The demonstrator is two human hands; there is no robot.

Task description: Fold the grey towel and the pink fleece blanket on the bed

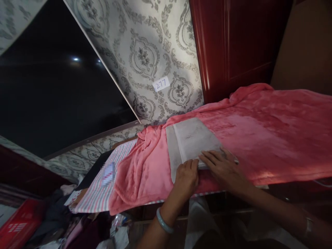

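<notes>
A grey folded cloth (197, 136) with a pale seam near its left side lies on a pink plush blanket (153, 166). Its exact kind does not show. My left hand (187, 176) has its fingers curled over the near edge of the cloth, and a pale bangle (164, 221) is on that wrist. To its right, my right hand (220, 166) rests on the folded layers at the near right part, its fingers stretched out flat. The fingertips of both hands come close together at the cloth's near edge.
Under the blanket is a striped sheet (97, 199), with a small blurred packet (108, 174) on it. A large black screen (59, 79) leans at left. Patterned wallpaper bears a card (161, 83) reading 277. A red crate (23, 221) and piled clothes lie lower left.
</notes>
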